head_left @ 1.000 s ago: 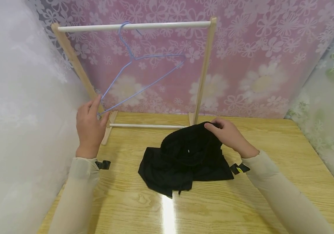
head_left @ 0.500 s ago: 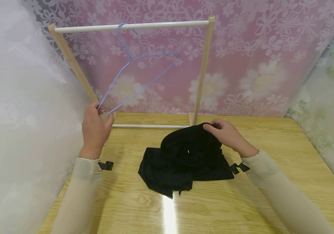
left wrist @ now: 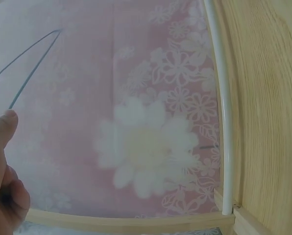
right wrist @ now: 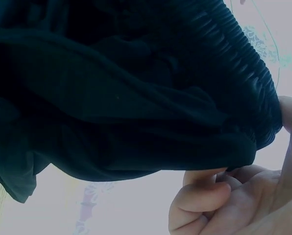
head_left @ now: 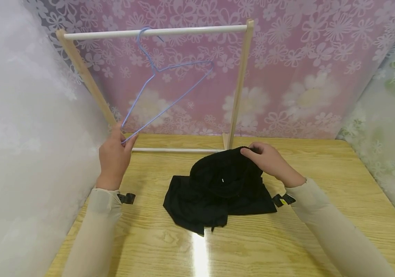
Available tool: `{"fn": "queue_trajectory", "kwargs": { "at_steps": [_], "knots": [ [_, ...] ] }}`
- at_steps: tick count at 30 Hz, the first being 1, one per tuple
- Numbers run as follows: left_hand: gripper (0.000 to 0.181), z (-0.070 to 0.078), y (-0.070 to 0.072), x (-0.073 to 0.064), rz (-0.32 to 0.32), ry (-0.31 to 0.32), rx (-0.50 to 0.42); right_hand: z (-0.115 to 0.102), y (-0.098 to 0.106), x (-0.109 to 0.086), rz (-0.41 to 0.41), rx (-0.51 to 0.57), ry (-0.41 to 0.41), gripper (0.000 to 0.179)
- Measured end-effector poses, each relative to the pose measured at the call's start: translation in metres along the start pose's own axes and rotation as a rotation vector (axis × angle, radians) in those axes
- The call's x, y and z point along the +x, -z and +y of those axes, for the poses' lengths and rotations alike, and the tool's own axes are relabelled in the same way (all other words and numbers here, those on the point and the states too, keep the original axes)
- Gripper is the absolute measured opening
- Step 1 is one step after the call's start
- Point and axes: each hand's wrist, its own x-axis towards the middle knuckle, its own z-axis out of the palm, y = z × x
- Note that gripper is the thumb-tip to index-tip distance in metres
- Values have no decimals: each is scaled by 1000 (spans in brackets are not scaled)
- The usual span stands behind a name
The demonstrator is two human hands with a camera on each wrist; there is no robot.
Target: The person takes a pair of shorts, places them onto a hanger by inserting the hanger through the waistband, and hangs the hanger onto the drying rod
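Note:
A blue wire hanger [head_left: 171,105] hangs by its hook from the rack's top bar, tilted so its left corner points down toward me. My left hand [head_left: 114,159] pinches that lower corner between thumb and fingers. In the left wrist view, the thumb [left wrist: 6,122] meets the hanger wire [left wrist: 31,76]. A black garment [head_left: 214,188] with a gathered elastic waistband [right wrist: 244,63] lies bunched on the table. Its waistband edge is lifted at the right, where my right hand [head_left: 271,161] pinches it between thumb and fingers. The garment's inner folds are too dark to tell apart.
The clothes rack has a white top bar [head_left: 197,30], wooden side posts [head_left: 240,84] and a white lower bar [head_left: 176,150]. It stands at the back of the wooden table [head_left: 163,246]. A pink flowered backdrop [head_left: 301,65] rises behind; a pale wall [head_left: 28,127] borders the left.
My left hand has moved slightly down and right, bringing the hanger's lower corner with it; the hanger swung a little. My right hand and the black garment have stayed nearly still.

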Motion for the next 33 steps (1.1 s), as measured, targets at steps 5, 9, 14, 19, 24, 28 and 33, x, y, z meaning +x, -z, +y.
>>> {"fn": "queue_trajectory", "kwargs": {
  "at_steps": [5,9,14,19,24,28,33],
  "knots": [
    [38,-1,-2,-3,12,63,-80,-1,1,0,2,0,-4,47],
    [41,-1,-2,-4,45,83,-136,1,1,1,7,-4,-8,48],
    [44,-1,-2,-6,66,119,-184,5,-1,1,12,3,-8,50],
    [46,0,-1,-8,105,147,-238,6,-1,1,12,8,-10,50],
    [45,2,2,-10,201,134,-359,6,0,2,15,9,-8,50],
    [47,1,3,-13,263,62,-437,6,0,1,23,12,-5,49],
    [76,-5,0,-17,401,16,-544,6,0,-1,24,12,0,48]
  ]
}}
